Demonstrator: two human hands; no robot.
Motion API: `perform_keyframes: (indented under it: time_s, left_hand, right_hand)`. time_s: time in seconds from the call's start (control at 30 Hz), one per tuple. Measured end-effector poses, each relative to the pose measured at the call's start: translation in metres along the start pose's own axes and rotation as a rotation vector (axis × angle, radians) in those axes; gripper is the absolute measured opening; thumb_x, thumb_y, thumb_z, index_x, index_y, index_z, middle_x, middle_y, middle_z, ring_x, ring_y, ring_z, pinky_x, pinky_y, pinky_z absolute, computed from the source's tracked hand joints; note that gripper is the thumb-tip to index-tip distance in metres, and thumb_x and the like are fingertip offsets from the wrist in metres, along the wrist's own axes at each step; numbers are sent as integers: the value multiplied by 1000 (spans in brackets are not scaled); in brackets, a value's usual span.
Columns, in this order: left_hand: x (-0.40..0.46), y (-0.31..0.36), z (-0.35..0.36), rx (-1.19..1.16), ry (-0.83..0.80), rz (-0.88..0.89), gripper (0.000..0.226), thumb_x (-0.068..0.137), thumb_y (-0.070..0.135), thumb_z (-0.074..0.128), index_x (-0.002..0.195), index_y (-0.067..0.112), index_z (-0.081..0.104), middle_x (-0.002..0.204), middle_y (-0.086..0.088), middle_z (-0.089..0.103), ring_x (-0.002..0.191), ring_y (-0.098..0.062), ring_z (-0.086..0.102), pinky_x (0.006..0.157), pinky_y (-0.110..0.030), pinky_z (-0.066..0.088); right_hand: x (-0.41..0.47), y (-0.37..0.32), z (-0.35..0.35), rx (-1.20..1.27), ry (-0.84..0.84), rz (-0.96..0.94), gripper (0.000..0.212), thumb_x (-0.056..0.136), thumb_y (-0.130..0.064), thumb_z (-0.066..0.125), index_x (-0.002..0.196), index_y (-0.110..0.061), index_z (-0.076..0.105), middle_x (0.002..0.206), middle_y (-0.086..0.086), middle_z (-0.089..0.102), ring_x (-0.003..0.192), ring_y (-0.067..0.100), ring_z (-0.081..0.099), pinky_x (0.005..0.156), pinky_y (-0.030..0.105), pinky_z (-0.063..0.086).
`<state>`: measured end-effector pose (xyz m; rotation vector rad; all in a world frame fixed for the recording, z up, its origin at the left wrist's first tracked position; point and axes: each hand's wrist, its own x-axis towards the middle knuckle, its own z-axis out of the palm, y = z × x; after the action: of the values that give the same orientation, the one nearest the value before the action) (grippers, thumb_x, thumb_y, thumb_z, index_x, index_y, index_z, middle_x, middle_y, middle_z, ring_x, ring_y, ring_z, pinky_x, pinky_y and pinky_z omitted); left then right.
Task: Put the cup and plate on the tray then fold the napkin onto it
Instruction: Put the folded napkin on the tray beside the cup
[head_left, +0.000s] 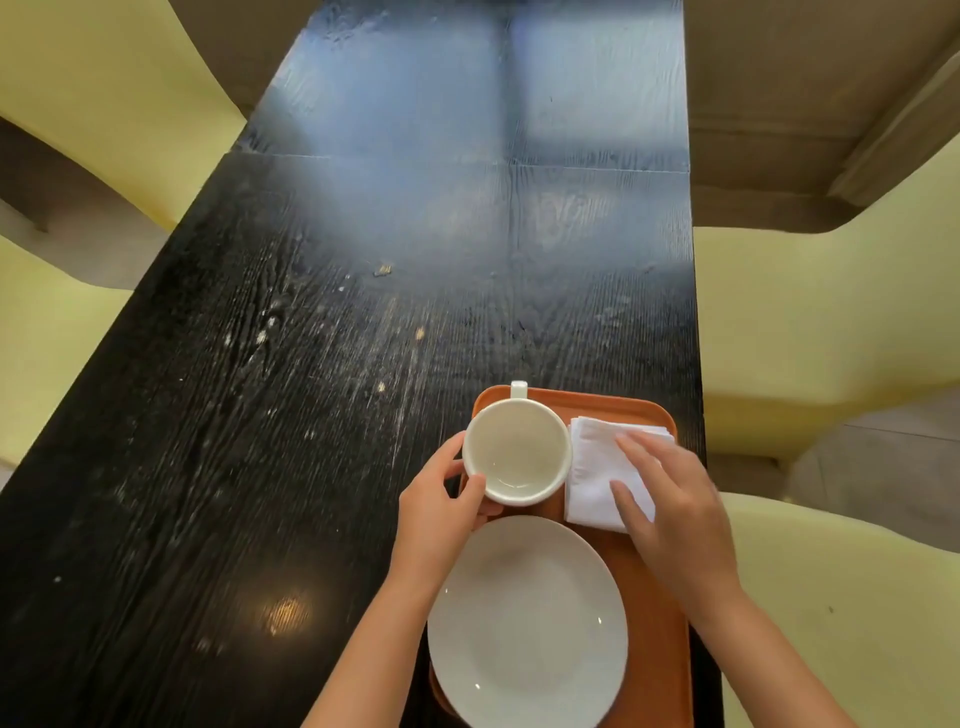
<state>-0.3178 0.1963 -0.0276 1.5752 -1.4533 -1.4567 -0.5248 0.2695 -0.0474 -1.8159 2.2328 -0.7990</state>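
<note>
Cup (517, 450), plate (527, 623), folded napkin (602, 470) all on tray (655, 639); left hand (441, 512) fingers grip cup, right hand (675, 519) fingers flat on napkin; task near done

Both hands reach forward: left (441, 501) curled in a grip, right (670, 499) flat, fingers straight.

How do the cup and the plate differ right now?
The cup is deep with a handle; the plate is flat, wider and handleless. The left hand grips the cup; no hand touches the plate. The cup sits farther from the person. Both are white, empty and on the orange tray.
</note>
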Motion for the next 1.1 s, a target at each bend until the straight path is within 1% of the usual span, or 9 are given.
perform_keyframes:
  time_s: [0.1, 0.17, 0.27, 0.43, 0.83, 0.9, 0.97, 1.03, 1.1]
  left_hand:
    - [-1, 0, 0, -19, -40, -14, 45, 91, 15, 58, 113, 52, 47, 109, 12, 62, 94, -13, 66, 59, -14, 54]
    - [1, 1, 0, -23, -59, -34, 46, 92, 15, 56, 118, 51, 46, 114, 7, 63, 97, -16, 66, 59, -15, 54]
    - [1, -1, 1, -22, -61, -51, 48, 92, 12, 55, 129, 41, 46, 114, 2, 65, 92, -17, 69, 60, -18, 56]
    - [-2, -3, 2, -56, -57, -72, 49, 92, 9, 51, 133, 36, 45, 108, 1, 69, 75, -13, 73, 57, -18, 55]
    - [1, -7, 1, -30, -51, -87, 52, 93, 14, 53, 138, 34, 39, 120, -3, 64, 79, -12, 73, 60, -19, 56]
    - [-3, -7, 0, -4, -3, -90, 52, 94, 19, 53, 141, 31, 34, 119, 2, 63, 84, -12, 71, 63, -20, 56]
    - [-12, -9, -7, 100, 126, -56, 48, 93, 23, 53, 139, 29, 38, 115, 7, 61, 87, -8, 68, 71, -23, 55]
    - [-30, -16, -21, 273, 238, -23, 40, 91, 24, 54, 131, 26, 48, 106, 10, 61, 86, -2, 63, 71, -18, 50]
    - [-48, -27, -34, 413, 233, -87, 33, 89, 22, 58, 121, 21, 56, 100, 9, 62, 82, 2, 58, 65, -10, 40]
  right_hand:
    - [-11, 19, -4, -230, -340, -73, 70, 81, -41, 65, 142, -26, 33, 153, 10, 26, 142, 30, 18, 111, 52, 18]
    - [-12, 25, -1, -295, -465, -82, 68, 87, -55, 44, 143, -39, 9, 156, 2, 1, 144, 24, -1, 113, 48, -2]
    - [-7, 29, 7, -369, -540, -99, 61, 85, -65, 6, 139, -46, -13, 154, -2, -19, 141, 18, -20, 112, 43, -17]
    - [-5, 34, 16, -420, -581, -111, 58, 84, -62, -3, 135, -47, -24, 153, -2, -27, 135, 13, -35, 112, 43, -17]
    - [1, 36, 16, -404, -593, -126, 57, 87, -63, 0, 135, -47, -25, 152, -2, -27, 133, 12, -37, 113, 44, -15]
    - [2, 29, 10, -379, -590, -132, 59, 91, -60, 12, 141, -42, -16, 154, -1, -21, 137, 14, -30, 115, 44, -11]
    - [-4, 15, -1, -247, -438, -72, 60, 94, -47, 40, 146, -27, 20, 156, 8, 14, 145, 25, 8, 115, 48, 12]
    - [-24, 2, -10, -41, -147, 32, 42, 86, -23, 64, 125, -12, 55, 126, 13, 57, 116, 33, 53, 96, 45, 43]
    - [-52, -11, -16, 104, -66, 225, 30, 81, -13, 68, 109, -12, 59, 103, 5, 60, 88, 19, 59, 75, 33, 52]
